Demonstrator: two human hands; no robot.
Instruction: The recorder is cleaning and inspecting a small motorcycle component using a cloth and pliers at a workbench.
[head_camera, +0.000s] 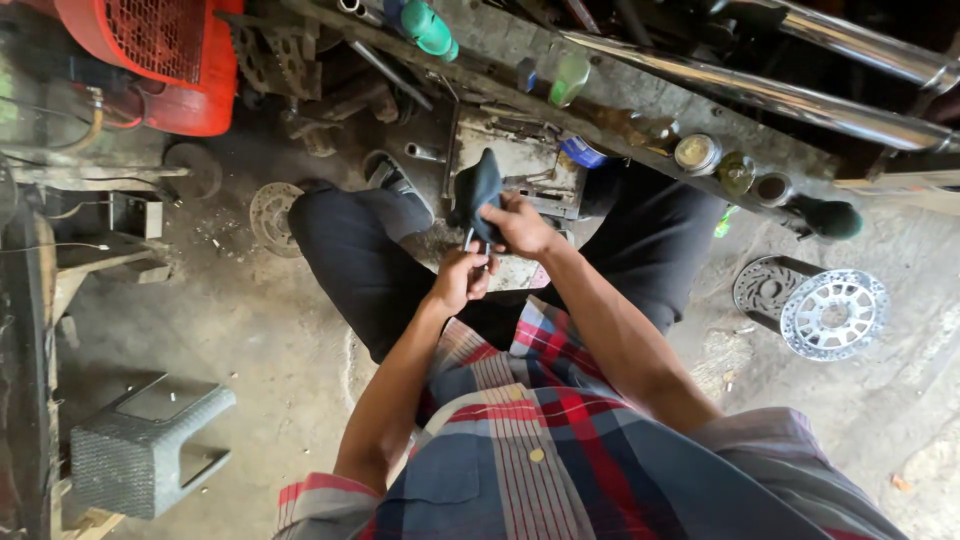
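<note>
We pinch a thin metal part (470, 240) in our left hand (460, 280), fingers closed, while our right hand (520, 225) grips a dark rag (478, 188) around it, apparently wiping, above the dirt floor (250, 330).

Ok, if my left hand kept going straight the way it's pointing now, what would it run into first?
Most likely the dark cloth held by your right hand, just beyond the left hand and the small metal part it pinches; depth is hard to judge from above.
</note>
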